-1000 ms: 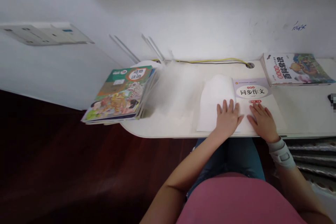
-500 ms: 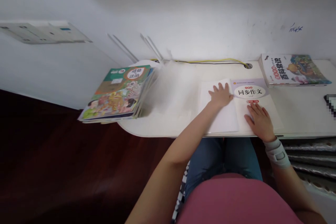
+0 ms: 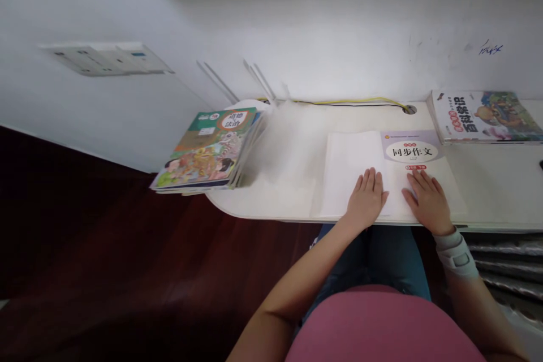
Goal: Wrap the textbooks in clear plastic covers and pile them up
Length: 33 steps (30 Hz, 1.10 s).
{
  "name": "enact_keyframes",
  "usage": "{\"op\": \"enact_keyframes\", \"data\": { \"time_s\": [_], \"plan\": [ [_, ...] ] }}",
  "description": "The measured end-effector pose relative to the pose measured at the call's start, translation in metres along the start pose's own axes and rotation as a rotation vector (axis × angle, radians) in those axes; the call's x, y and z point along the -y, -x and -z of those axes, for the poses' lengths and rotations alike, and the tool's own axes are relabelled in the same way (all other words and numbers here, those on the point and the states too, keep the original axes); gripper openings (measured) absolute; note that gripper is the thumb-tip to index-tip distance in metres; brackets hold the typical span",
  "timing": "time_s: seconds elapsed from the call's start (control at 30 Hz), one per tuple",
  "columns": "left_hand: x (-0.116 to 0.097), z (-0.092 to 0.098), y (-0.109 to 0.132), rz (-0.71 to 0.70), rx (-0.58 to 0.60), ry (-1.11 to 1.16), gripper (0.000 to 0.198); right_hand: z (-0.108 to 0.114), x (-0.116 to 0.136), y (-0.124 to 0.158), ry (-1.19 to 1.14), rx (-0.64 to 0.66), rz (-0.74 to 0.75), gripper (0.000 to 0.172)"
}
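A book (image 3: 418, 186) with a lilac-topped white cover lies opened out on the desk, its cover on the right and a blank white page or flap (image 3: 348, 164) on the left. My left hand (image 3: 367, 197) rests flat on the lower part of the white side, fingers together and stretched out. On the cover, just below its red label, lies my right hand (image 3: 429, 201), palm down with the fingers extended. A pale brace wraps the right wrist. Neither hand grips anything.
At the left end of the white desk (image 3: 254, 203) sits a stack of picture-covered textbooks (image 3: 207, 150), jutting past the edge. Another pile of books (image 3: 487, 116) is at the back right. A yellow cable (image 3: 360, 100) runs along the wall into a desk hole.
My left hand has slid down the white side towards the desk's front edge, its fingers closer together than before. My right hand stays on the cover. The view has shifted slightly left.
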<state>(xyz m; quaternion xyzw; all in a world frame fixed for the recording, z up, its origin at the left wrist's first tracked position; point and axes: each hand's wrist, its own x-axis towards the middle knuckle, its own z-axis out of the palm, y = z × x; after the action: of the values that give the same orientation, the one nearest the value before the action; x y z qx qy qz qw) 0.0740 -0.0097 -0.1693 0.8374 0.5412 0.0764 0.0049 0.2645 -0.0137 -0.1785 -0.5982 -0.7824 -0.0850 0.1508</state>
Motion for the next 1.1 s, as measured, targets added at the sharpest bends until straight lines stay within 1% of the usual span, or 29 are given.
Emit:
{"op": "enact_keyframes", "data": {
  "time_s": [0.17, 0.27, 0.33, 0.47, 0.53, 0.63, 0.7, 0.73, 0.77, 0.8, 0.83, 0.87, 0.9, 0.93, 0.97, 1.03, 1.1],
  "plan": [
    [0.003, -0.001, -0.004, -0.006, -0.003, 0.012, 0.057, -0.001, 0.000, 0.000, 0.004, 0.006, -0.003, 0.048],
    [0.013, 0.004, -0.004, 0.012, 0.019, 0.008, 0.053, -0.002, 0.000, 0.000, 0.007, 0.015, -0.008, 0.048],
    [0.029, 0.009, 0.002, 0.096, 0.017, -0.033, 0.049, -0.003, -0.001, 0.000, 0.007, 0.018, -0.014, 0.047],
    [0.074, 0.027, 0.022, 0.390, -0.077, -0.136, 0.051, -0.004, -0.005, 0.001, -0.020, -0.012, 0.007, 0.043],
    [0.094, 0.036, 0.030, 0.495, -0.068, -0.143, 0.054, -0.003, -0.005, 0.002, -0.060, -0.039, 0.050, 0.042],
    [0.115, 0.048, 0.036, 0.595, 0.015, -0.032, 0.057, 0.000, 0.008, 0.007, -0.131, -0.043, 0.163, 0.049],
    [0.124, 0.056, 0.038, 0.634, 0.031, 0.162, 0.058, 0.003, 0.026, 0.014, -0.163, -0.025, 0.228, 0.060],
    [0.128, 0.061, 0.039, 0.631, 0.001, 0.307, 0.057, 0.003, 0.036, 0.017, -0.174, -0.021, 0.243, 0.067],
    [0.131, 0.066, 0.041, 0.605, -0.056, 0.484, 0.055, 0.003, 0.047, 0.021, -0.183, -0.018, 0.245, 0.074],
    [0.132, 0.073, 0.042, 0.555, -0.138, 0.682, 0.052, 0.003, 0.056, 0.024, -0.190, -0.026, 0.226, 0.079],
    [0.132, 0.081, 0.043, 0.492, -0.234, 0.887, 0.049, 0.002, 0.065, 0.027, -0.201, -0.039, 0.198, 0.081],
    [0.129, 0.089, 0.044, 0.430, -0.331, 1.077, 0.047, 0.001, 0.071, 0.029, -0.221, -0.052, 0.166, 0.077],
    [0.125, 0.098, 0.045, 0.368, -0.411, 1.235, 0.045, 0.000, 0.076, 0.030, -0.254, -0.065, 0.139, 0.069],
    [0.118, 0.107, 0.045, 0.309, -0.467, 1.355, 0.045, -0.001, 0.079, 0.030, -0.304, -0.070, 0.127, 0.059],
    [0.109, 0.115, 0.044, 0.251, -0.496, 1.437, 0.047, -0.001, 0.080, 0.030, -0.371, -0.070, 0.128, 0.049],
    [0.088, 0.125, 0.039, 0.124, -0.509, 1.504, 0.050, 0.001, 0.078, 0.027, -0.538, -0.051, 0.141, 0.040],
    [0.070, 0.123, 0.030, -0.017, -0.528, 1.462, 0.057, 0.006, 0.071, 0.023, -0.709, -0.007, 0.112, 0.037]
  ]
}}
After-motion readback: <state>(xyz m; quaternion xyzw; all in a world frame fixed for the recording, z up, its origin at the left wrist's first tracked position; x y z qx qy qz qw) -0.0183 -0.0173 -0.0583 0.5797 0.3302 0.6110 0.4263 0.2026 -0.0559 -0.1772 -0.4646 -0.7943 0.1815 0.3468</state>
